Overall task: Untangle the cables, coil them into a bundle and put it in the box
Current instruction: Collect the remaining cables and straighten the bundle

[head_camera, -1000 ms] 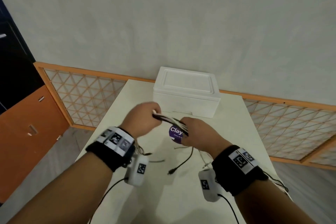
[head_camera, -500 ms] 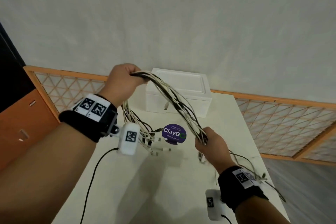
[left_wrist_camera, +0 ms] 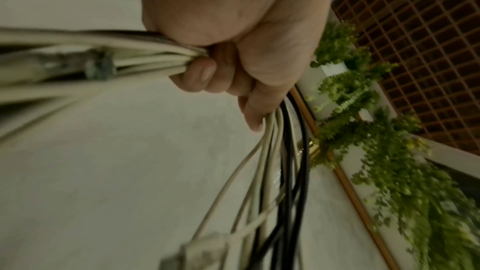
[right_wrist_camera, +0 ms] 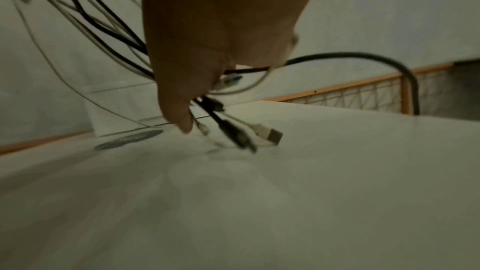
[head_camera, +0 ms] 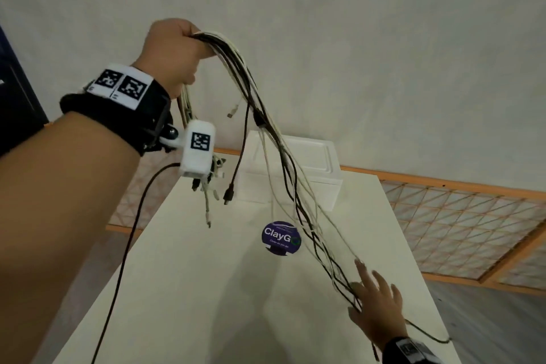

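Observation:
My left hand (head_camera: pixel 184 47) is raised high over the table and grips a bundle of white and black cables (head_camera: pixel 267 139) in its fist (left_wrist_camera: pixel 233 52). Short ends with plugs dangle below my left wrist (head_camera: pixel 227 195). The long strands slope down to my right hand (head_camera: pixel 375 295), low near the table's right side, with fingers straight and spread while the cables run under its palm. In the right wrist view the thumb (right_wrist_camera: pixel 179 110) points down and USB plugs (right_wrist_camera: pixel 267 132) trail on the table. The white foam box (head_camera: pixel 307 162) stands closed at the far end.
A round purple ClayGo sticker (head_camera: pixel 280 238) lies on the white table (head_camera: pixel 183 289) before the box. An orange lattice fence (head_camera: pixel 461 224) runs behind and to the right. One cable end hangs over the table's right edge (head_camera: pixel 437 337).
My left hand has lifted the bundle much higher. My right hand has slid down the strands toward the right front of the table and spread its fingers.

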`<state>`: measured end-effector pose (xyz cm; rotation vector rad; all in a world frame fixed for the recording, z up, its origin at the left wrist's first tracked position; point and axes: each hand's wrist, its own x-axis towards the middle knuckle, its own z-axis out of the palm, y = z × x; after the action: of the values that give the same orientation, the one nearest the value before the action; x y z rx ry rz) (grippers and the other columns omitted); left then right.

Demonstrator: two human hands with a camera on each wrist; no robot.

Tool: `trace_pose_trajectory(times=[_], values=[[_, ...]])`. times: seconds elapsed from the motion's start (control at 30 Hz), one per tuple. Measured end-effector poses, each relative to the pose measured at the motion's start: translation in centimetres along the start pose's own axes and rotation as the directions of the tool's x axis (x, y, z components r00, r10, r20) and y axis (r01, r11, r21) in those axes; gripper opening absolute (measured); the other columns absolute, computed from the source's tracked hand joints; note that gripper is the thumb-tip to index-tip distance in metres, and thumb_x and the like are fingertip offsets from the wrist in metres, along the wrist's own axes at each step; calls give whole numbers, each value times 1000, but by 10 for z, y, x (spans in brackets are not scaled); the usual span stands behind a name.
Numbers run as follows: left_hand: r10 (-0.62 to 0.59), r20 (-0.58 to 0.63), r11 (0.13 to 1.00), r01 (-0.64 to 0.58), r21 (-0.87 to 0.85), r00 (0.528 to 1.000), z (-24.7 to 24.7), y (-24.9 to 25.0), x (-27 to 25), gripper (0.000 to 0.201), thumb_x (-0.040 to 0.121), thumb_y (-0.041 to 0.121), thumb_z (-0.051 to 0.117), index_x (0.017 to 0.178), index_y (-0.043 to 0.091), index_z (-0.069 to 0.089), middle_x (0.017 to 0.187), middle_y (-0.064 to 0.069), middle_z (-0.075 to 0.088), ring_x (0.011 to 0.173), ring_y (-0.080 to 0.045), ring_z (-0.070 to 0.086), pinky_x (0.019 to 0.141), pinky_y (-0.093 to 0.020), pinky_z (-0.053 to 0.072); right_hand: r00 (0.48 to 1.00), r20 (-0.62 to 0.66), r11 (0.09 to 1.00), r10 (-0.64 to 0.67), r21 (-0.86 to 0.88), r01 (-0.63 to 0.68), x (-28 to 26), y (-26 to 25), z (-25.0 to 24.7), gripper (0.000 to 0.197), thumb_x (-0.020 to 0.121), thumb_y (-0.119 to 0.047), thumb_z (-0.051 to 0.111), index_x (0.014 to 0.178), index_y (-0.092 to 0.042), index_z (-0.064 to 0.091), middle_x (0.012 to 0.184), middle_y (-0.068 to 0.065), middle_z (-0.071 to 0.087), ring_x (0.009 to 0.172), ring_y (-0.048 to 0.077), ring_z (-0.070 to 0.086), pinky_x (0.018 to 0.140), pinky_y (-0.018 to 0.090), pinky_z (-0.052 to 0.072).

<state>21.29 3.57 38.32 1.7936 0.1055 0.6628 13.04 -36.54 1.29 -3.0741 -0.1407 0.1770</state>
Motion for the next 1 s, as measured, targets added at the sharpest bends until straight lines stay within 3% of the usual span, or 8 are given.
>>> trace_pose_trajectory(times=[0.1, 0.23, 0.37, 0.5, 0.63, 0.73, 0.83, 1.0], values=[[21, 32, 1000, -21, 5, 999, 5, 13, 2, 32, 74, 16, 74, 54, 21, 49, 53, -1, 38, 44, -14, 32, 47, -25, 26, 977, 211, 999, 41, -11, -40, 6, -7, -13, 91, 66, -71, 61, 143, -50, 17, 157, -17, -11, 146, 26, 6, 110, 51, 14], [8, 10, 999, -7, -44, 1000, 0, 29, 5, 32, 76, 16, 71, 58, 19, 45, 55, -3, 35, 42, -15, 30, 43, -25, 25, 981, 194, 811, -2, 575, -112, 10, -21, -50, 69, 79, -65, 57, 129, -19, 47, 117, 13, 67, 97, 28, 62, 67, 29, 41], [41, 10, 997, -40, -63, 999, -8, 50, 7, 32, 80, 17, 69, 63, 18, 42, 59, -4, 33, 42, -14, 30, 42, -24, 25, 945, 290, 967, 155, 151, -205, 20, -8, -48, 48, 92, -54, 44, 134, -30, 48, 132, 7, 53, 119, 30, 52, 95, 43, 39], [96, 62, 995, -94, -28, 993, -11, 63, 5, 35, 82, 19, 68, 63, 19, 39, 59, -3, 30, 42, -12, 26, 42, -23, 24, 790, 611, 974, 50, -205, 96, 23, -2, -57, 70, 71, -62, 67, 134, -39, 46, 149, -9, 34, 139, 18, 30, 112, 49, 16], [155, 111, 986, -161, 48, 982, 3, 65, -9, 36, 83, 22, 68, 63, 18, 39, 59, -5, 29, 46, -15, 25, 40, -22, 24, 986, -129, 937, -107, 320, 144, 34, -62, -156, 41, 80, -57, 58, 95, -20, 66, 102, 1, 65, 101, 18, 60, 79, 22, 43], [164, 157, 985, -171, 34, 974, 15, 64, -21, 39, 80, 20, 71, 60, 18, 38, 58, -5, 29, 47, -17, 24, 42, -22, 22, 770, -637, 568, 24, 643, 514, 19, -133, -226, 37, 74, -35, 77, 101, -27, 53, 99, -13, 58, 92, 2, 54, 69, 8, 40], [171, 206, 981, -186, 52, 963, 23, 67, -33, 37, 81, 20, 70, 60, 19, 39, 58, -4, 30, 46, -16, 25, 42, -20, 24, 815, -571, 468, -104, 694, 546, 22, -190, -244, 38, 76, -29, 76, 101, -27, 48, 93, -16, 57, 86, 0, 56, 67, 14, 42], [137, 150, 986, -150, 72, 979, 4, 69, -39, 32, 83, 17, 68, 63, 18, 42, 57, -4, 31, 46, -16, 25, 43, -23, 24, 950, -303, 661, -77, 698, 277, 47, -184, -156, 18, 78, -18, 62, 88, -22, 49, 75, -5, 56, 72, 19, 58, 69, 26, 49]])
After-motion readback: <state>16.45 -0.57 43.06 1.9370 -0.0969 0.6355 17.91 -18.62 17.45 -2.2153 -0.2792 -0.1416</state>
